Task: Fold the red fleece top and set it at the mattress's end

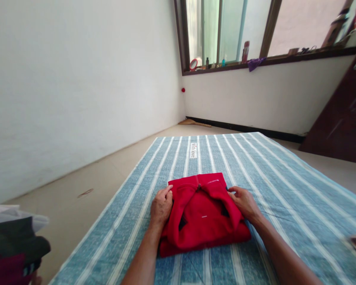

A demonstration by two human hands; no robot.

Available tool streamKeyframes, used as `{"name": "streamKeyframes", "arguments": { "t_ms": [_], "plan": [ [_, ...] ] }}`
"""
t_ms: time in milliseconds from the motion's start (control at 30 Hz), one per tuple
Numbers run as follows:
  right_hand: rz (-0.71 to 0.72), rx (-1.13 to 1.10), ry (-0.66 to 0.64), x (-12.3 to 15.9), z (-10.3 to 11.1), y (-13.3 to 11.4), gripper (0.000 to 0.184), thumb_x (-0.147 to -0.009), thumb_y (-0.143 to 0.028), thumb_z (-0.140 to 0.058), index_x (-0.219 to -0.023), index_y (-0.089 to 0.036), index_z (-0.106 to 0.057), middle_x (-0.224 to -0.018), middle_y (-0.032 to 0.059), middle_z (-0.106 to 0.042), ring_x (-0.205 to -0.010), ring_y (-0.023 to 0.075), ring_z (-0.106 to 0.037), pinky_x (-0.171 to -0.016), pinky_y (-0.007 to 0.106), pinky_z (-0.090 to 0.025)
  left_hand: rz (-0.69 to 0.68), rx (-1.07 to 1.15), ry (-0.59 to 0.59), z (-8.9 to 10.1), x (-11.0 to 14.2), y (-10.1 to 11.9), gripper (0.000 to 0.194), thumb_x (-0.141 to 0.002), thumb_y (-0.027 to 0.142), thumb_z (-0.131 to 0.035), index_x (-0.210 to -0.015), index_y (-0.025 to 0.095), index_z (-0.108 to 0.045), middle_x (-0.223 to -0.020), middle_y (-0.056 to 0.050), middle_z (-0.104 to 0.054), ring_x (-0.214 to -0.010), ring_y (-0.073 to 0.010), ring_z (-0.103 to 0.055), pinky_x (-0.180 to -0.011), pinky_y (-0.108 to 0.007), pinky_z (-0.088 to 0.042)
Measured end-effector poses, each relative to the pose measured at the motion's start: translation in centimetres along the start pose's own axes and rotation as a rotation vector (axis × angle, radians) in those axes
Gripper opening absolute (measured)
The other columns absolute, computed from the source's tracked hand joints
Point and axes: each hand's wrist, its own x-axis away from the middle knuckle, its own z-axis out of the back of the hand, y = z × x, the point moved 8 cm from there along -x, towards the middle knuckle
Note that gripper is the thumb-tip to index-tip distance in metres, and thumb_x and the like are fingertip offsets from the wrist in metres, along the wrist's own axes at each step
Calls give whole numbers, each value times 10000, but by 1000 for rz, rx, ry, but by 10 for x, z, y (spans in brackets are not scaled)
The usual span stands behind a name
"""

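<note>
Head view
Left hand (pixel 161 206): forearm reaches forward from the lower edge; knuckles up, fingers curled and pinching the left edge of the red garment (pixel 201 215).
Right hand (pixel 245 204): forearm comes in from the lower right; palm down, fingers bent and gripping the garment's right edge near the top.
Red garment: folded into a thick bundle, lying on the blue striped mat (pixel 284 190) between both hands.
Hidden: fingertips of both hands tuck into the cloth folds.
Cut off: a pile of clothes (pixel 13 245) at the lower left corner, only partly in view.
</note>
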Motion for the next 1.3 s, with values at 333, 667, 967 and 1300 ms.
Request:
{"name": "streamKeyframes", "arguments": {
  "t_ms": [333, 667, 967, 1300],
  "plan": [
    [-28, -17, -7, -1, 1, 2, 397, -776, -470, -481, -856, -140, -687, -638, 61, -645, -650, 208, -592, -590, 284, -368, 42, 45, -15, 3, -2, 3, 348, -801, 250, -435, -1005, 177, -708, -1096, -80, -701, -1041, -213, -639, -971, -358, -466],
    [-94, -85, 3, 10, 4, 11, 389, -787, -423, -522, -984, -116, -656, -651, 42, -640, -597, 168, -573, -522, 247, -358, 171, 134, 10, 32, -7, 13, 353, -790, 319, -498, -1048, 167, -684, -1081, -81, -706, -1033, -235, -640, -951, -369, -468],
    [-109, -159, 49, 34, 10, 4, 321, -800, -412, -502, -900, -156, -668, -687, 40, -665, -624, 165, -589, -523, 236, -363, -459, 113, -284, 23, 69, 168, 299, -864, 257, -448, -1051, 166, -663, -1047, -71, -676, -992, -180, -619, -934, -312, -479],
    [-58, -234, 145, 50, 16, 3, 361, -826, -415, -431, -935, -155, -656, -815, 60, -692, -742, 184, -619, -680, 272, -441, -528, -33, -286, -22, 90, 183, 208, -868, 298, -525, -835, 163, -680, -1056, -113, -649, -983, -231, -607, -903, -395, -495]
  ]
}}
